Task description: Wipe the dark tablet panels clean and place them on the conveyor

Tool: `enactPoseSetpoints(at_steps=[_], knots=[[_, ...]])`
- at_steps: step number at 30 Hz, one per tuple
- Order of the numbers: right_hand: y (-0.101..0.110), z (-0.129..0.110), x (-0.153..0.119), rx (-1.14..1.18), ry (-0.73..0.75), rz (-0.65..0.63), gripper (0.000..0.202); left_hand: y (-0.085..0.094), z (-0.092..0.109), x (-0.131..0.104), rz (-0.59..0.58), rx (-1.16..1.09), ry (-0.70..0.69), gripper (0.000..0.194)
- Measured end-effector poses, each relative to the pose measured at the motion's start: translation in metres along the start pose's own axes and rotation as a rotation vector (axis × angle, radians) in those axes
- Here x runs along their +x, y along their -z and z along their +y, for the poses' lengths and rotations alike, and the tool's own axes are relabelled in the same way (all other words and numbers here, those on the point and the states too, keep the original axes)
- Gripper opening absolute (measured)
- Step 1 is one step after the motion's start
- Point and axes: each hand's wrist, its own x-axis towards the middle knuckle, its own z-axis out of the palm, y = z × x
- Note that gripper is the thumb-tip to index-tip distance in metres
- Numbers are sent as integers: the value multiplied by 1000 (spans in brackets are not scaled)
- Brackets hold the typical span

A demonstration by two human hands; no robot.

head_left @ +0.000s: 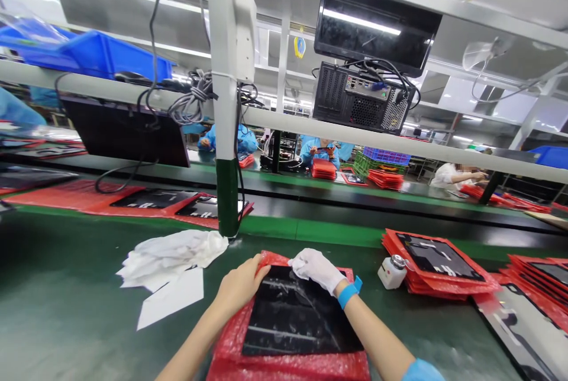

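A glossy black panel (pixel 302 322) with streaks on its surface lies on red bubble wrap (pixel 288 367) in front of me. My left hand (pixel 239 286) is bare and pinches the panel's upper left corner together with the wrap, thumb on top. My right hand (pixel 316 268) wears a white glove and a blue wrist band (pixel 349 292). Its fingers are bunched on the panel's upper edge; whether a cloth is under them is hidden.
White cloths (pixel 173 255) and a white sheet (pixel 173 298) lie to the left. A small white bottle (pixel 392 272) stands right of my hands, beside stacked red-wrapped panels (pixel 444 260). A white-and-green post (pixel 227 197) rises at the table's back edge. Other people work beyond.
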Motion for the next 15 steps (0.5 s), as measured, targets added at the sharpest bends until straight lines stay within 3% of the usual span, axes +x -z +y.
enactPoseSetpoints(at_steps=[4,8,12,15], knots=[[9,-2,1,133,10,-83,14,2,13,-5,99,-86,-31,19],[25,-12,-1,196,7,-183,8,-2,26,2,138,-293,41,27],[38,-21,-9,170,22,-219,18,-6,26,3,96,-561,109,46],[55,-29,-19,132,40,-163,18,-6,19,-8,-7,-718,136,51]])
